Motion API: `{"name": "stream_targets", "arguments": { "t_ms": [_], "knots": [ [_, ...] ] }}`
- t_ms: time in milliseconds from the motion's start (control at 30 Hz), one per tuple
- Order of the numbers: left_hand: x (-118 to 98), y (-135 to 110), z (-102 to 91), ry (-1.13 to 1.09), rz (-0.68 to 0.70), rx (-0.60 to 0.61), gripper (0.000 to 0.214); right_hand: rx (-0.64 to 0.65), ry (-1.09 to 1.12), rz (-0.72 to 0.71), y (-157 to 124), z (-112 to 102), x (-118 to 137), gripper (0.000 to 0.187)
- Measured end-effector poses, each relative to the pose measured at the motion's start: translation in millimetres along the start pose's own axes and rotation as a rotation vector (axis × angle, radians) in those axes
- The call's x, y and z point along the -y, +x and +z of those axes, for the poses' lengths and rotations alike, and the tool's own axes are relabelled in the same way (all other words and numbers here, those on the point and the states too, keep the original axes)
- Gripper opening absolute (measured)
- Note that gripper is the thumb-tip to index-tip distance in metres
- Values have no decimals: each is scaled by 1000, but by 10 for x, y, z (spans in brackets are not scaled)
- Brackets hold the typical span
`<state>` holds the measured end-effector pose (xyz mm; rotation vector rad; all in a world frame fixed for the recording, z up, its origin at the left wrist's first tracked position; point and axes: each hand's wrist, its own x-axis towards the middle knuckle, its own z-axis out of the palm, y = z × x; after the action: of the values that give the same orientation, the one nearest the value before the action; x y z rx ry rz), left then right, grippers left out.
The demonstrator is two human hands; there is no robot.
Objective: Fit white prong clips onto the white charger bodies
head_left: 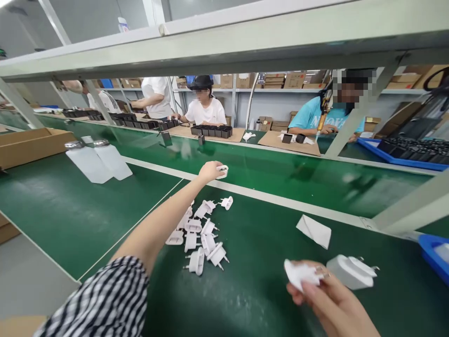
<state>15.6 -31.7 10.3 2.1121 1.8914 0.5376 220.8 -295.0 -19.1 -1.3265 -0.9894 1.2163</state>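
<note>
My left hand [209, 171] reaches out past the white edge strip, closed on a white plug adapter [223, 172]. Below that arm lies a loose pile of white two-pin plug adapters [192, 226], partly hidden by the forearm. At the lower right, my right hand [328, 299] pinches another white plug adapter [301, 275] between thumb and fingers, its metal pins towards the palm. Just beyond this hand rests a white charger block [351, 271] with a pronged plug on it. A folded white paper [315, 231] lies farther back on the green bench.
Two white bottles with metal caps [100, 160] stand at the left, near a cardboard box [35, 146]. A green conveyor belt [273, 171] runs across, with black boxes [212, 131] and co-workers beyond. A shelf beam [224, 42] hangs overhead; a blue bin [435, 255] sits at right.
</note>
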Motion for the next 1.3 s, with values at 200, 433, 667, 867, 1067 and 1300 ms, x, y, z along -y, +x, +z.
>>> {"name": "stream_targets", "arguments": {
  "t_ms": [200,433,667,867,1067,1300],
  "knots": [
    [-696,-1334,104,-159,527,266,29,-138,-72,-117,196,-98,16,26],
    [-769,-1961,599,-362,433,344,34,-24,-432,-277,304,-131,-120,19],
    [-692,-1981,714,-549,367,291,43,40,-741,-395,240,-40,-103,18],
    [-710,-2030,721,-455,359,254,30,55,-955,-359,205,-46,-13,19],
    [-758,-1972,473,-116,535,356,35,130,-1114,-243,267,-20,103,27],
    [-998,-1806,188,234,462,606,27,229,-1357,-96,343,101,329,15]
  ]
}}
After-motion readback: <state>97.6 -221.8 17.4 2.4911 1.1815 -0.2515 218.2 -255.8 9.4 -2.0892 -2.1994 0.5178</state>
